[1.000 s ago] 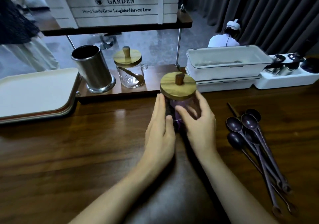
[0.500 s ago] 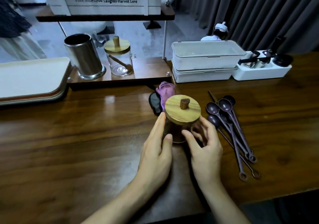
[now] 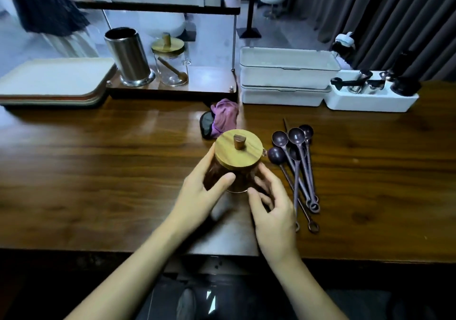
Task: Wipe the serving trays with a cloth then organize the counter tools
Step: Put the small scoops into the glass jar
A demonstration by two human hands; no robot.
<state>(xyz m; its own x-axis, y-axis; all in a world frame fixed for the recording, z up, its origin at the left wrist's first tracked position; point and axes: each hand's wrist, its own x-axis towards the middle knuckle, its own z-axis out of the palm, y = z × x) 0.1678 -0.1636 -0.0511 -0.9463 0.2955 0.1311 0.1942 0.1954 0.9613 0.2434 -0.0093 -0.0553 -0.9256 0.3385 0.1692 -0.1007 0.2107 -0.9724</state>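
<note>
A dark wooden table point(image 3: 98, 171) runs across the view, with grey curtains behind it on the right. Near the middle of it, both hands hold one glass jar point(image 3: 229, 180) capped with a round wooden lid point(image 3: 238, 151). The left hand point(image 3: 199, 193) wraps the jar's left side, with its thumb pressed on the front of the glass. The right hand point(image 3: 271, 208) curls round the lower right side. Just right of the jar lies a fanned bundle of dark spoons point(image 3: 296, 161), five bowls as far as the overlap lets them be counted. Behind the jar sits one crumpled purple cloth point(image 3: 225, 117), touching a small dark item point(image 3: 206, 124). At the far left is a stack of serving trays point(image 3: 56, 80), cream on top. A low shelf point(image 3: 209, 82) next to the trays carries one steel cylinder point(image 3: 128, 55) and a second lidded jar point(image 3: 170, 60) with a wooden spoon inside. To the right of the shelf, two white boxes point(image 3: 288, 65) are stacked. Beside them is one white holder point(image 3: 370, 100) of metal tools.
</note>
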